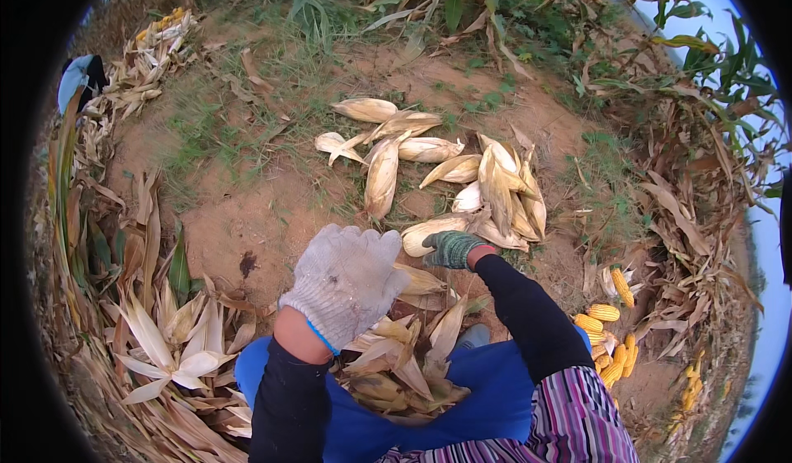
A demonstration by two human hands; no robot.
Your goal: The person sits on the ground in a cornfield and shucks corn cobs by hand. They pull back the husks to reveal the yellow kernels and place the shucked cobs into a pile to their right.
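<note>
My left hand (346, 280), in a soiled grey-white knit glove, is back up over my lap. Its fingertips are curled out of sight, and what lies under the palm is hidden. Farther right, my right hand (455, 249), in a green knit glove, reaches to an ear of corn in its dry husk (430, 231). The fingers lie against its near side; whether they grip it is not visible. Just beyond, more ears in husk (495, 190) are heaped together. Another group of husked-over ears (382, 178) lies to the left of that heap.
Loose dry husks (396, 382) fill the space between my legs. Bare yellow cobs (609, 358) are piled at my right. Opened husks (170, 364) and stalks spread at my left. Standing corn plants (693, 91) edge the reddish soil (229, 215). Another husk row (145, 60) lies far left.
</note>
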